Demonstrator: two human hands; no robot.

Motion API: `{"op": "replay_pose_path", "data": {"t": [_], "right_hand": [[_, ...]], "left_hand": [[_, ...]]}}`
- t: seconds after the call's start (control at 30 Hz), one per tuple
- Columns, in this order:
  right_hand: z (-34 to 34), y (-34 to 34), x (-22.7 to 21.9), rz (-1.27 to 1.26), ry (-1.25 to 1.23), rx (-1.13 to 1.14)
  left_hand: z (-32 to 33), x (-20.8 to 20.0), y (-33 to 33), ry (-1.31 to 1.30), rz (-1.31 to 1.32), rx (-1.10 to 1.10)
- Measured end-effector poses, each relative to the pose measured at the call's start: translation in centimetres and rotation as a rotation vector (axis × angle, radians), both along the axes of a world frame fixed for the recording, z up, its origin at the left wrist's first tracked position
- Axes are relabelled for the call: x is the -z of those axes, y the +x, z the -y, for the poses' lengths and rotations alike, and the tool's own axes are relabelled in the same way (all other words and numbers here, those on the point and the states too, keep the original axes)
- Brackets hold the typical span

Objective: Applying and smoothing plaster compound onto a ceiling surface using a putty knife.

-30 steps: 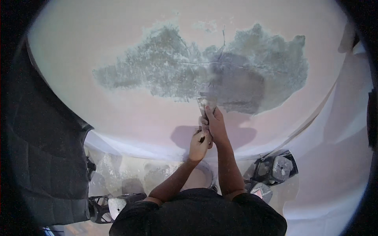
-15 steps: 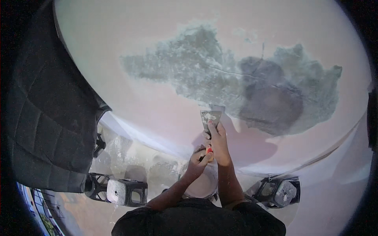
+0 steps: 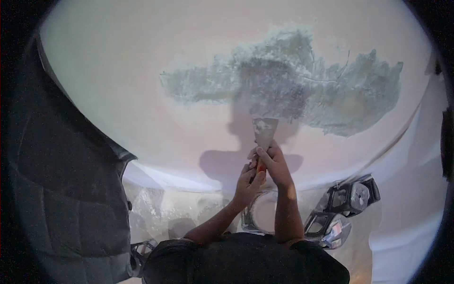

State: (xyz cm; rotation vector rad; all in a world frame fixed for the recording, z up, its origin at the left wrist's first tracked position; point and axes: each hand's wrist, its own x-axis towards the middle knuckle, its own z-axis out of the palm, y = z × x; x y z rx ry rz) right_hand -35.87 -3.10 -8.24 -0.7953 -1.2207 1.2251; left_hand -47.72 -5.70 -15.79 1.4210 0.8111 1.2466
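Note:
A putty knife point(image 3: 264, 128) with a wide, pale-smeared metal blade points upward in front of the pale pink wall. Its blade edge lies at the lower border of a rough grey-green patch point(image 3: 352, 102); whether it touches cannot be told. My right hand point(image 3: 276, 163) is wrapped around the upper handle, thumb near the base of the blade. Lower down, my left hand point(image 3: 248, 184) closes on the handle's end, where a bit of orange-red shows. My fingers hide most of the handle. My head and shoulders' shadow falls over the patch and wall.
Below my hands stands a round bucket point(image 3: 265, 212) with pale contents. Black stools with whitened seats point(image 3: 360, 196) stand at the right, another point(image 3: 137, 259) at lower left. A dark quilted cover point(image 3: 71, 189) hangs at the left, white sheeting point(image 3: 402, 203) at the right.
My view has shifted, and the shadow now lies further left on the patch. The putty knife and both hands appear slightly further right and higher, both still gripping the handle.

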Motion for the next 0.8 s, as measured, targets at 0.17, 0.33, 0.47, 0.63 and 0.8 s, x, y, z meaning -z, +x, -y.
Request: {"op": "replay_pose_path", "data": {"t": [0.17, 0.33, 0.47, 0.63, 0.8], "right_hand": [[0.3, -6.3, -1.8, -0.104, 0.025, -0.047], [1.8, -10.0, -2.4, -0.079, -0.014, -0.062], [2.2, -10.9, -1.7, -0.037, -0.077, -0.083], [1.3, -12.4, -2.7, -0.119, -0.064, -0.111], [-1.7, -13.1, -3.9, -0.169, -0.078, -0.083]], "left_hand": [[0.7, -2.1, -5.9, -0.246, 0.227, 0.114], [1.8, -2.5, -9.4, -0.232, 0.296, 0.148], [3.3, -2.9, -9.9, -0.212, 0.267, 0.138], [2.8, -1.0, -11.0, -0.130, 0.187, 0.123], [0.5, -1.6, -10.7, -0.132, 0.196, 0.098]]}}
